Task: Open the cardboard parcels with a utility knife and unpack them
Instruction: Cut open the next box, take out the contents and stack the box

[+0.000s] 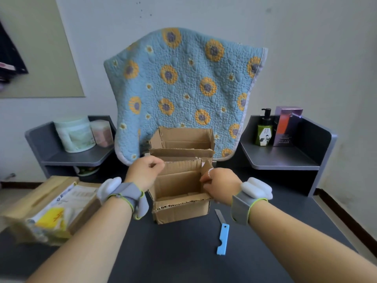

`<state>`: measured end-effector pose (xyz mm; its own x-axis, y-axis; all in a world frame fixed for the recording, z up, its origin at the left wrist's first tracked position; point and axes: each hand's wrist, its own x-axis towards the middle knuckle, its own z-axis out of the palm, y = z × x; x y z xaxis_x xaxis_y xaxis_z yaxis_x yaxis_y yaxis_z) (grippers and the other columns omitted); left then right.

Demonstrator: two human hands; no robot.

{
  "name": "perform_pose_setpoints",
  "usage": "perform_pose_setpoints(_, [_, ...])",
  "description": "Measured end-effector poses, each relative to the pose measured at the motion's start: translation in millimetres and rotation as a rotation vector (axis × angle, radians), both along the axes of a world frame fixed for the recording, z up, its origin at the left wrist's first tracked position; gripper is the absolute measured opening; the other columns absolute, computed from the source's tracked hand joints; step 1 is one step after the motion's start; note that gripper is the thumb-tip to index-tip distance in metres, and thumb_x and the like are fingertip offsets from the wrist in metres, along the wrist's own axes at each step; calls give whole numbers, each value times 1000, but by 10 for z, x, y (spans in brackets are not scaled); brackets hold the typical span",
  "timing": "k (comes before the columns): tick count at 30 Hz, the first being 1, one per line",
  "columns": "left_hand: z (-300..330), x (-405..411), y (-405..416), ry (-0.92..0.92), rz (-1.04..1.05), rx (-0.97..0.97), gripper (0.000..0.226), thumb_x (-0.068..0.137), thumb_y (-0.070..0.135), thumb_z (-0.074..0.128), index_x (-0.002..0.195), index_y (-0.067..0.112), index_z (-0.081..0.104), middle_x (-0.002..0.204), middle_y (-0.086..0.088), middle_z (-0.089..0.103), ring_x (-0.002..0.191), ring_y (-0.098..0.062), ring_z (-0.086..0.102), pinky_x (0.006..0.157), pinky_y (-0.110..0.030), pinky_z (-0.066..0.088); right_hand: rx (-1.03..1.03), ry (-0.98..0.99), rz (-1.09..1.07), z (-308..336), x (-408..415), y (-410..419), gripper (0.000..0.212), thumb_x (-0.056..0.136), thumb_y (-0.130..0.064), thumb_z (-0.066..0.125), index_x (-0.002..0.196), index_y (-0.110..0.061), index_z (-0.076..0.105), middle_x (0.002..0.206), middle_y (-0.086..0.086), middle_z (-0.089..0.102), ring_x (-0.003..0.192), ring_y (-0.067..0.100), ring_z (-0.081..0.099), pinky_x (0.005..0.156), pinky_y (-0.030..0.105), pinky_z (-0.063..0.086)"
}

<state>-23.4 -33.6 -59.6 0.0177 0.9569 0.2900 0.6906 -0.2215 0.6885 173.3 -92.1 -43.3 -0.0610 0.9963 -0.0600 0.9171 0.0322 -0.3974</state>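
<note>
Gripping the open box flaps, both hands' fingers curl; knife lies beside.

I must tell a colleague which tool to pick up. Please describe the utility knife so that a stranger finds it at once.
Start at the dark table and find the open cardboard box between the two hands. Just right of its front corner, under the right forearm, lies the utility knife. It alone has a light blue handle and a bare metal blade pointing towards the box.
</note>
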Motion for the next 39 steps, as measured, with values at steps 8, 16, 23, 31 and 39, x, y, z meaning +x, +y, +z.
perform_pose_setpoints(8, [241, -111, 90, -469, 237, 78, 33, 98, 26, 35, 91, 6, 60, 81, -7, 67, 54, -14, 62, 39, -15, 41, 139, 293, 44, 527, 232, -78, 29, 82, -4, 53, 83, -26, 73, 59, -1, 68, 45, 12, 60, 61, 25, 57])
perform_pose_setpoints(16, [254, 18, 244, -103, 47, 196, 19, 91, -1, 41, 94, -6, 59, 101, -27, 61, 98, -37, 57, 87, -47, 44, 476, 737, -114, 817, 312, 224, 17, 77, -2, 64, 82, -15, 74, 59, 0, 62, 37, -3, 50, 39, 10, 41])
perform_pose_setpoints(23, [93, 39, 329, 129, -72, 146, 35, 87, 11, 59, 121, 8, 59, 128, -13, 55, 131, -29, 36, 107, -37, 29, 563, 1165, -255, 784, 271, 567, 20, 82, -1, 61, 79, -18, 71, 62, 1, 66, 52, 11, 62, 53, 22, 55])
perform_pose_setpoints(31, [-45, 32, 323, 133, -17, 328, 17, 81, 5, 64, 94, 11, 73, 102, -9, 67, 128, -28, 35, 99, -20, 21, 476, 245, -251, 517, 132, 890, 32, 88, -8, 45, 107, -18, 69, 104, 14, 69, 91, 34, 64, 78, 34, 52])
perform_pose_setpoints(39, [-22, -43, 262, 66, 2, 299, 20, 82, 5, 62, 98, 11, 72, 112, -10, 61, 120, -27, 43, 88, -14, 23, 368, -53, -215, 412, 97, 859, 30, 91, -24, 44, 97, -12, 71, 97, 13, 68, 84, 30, 61, 66, 31, 45])
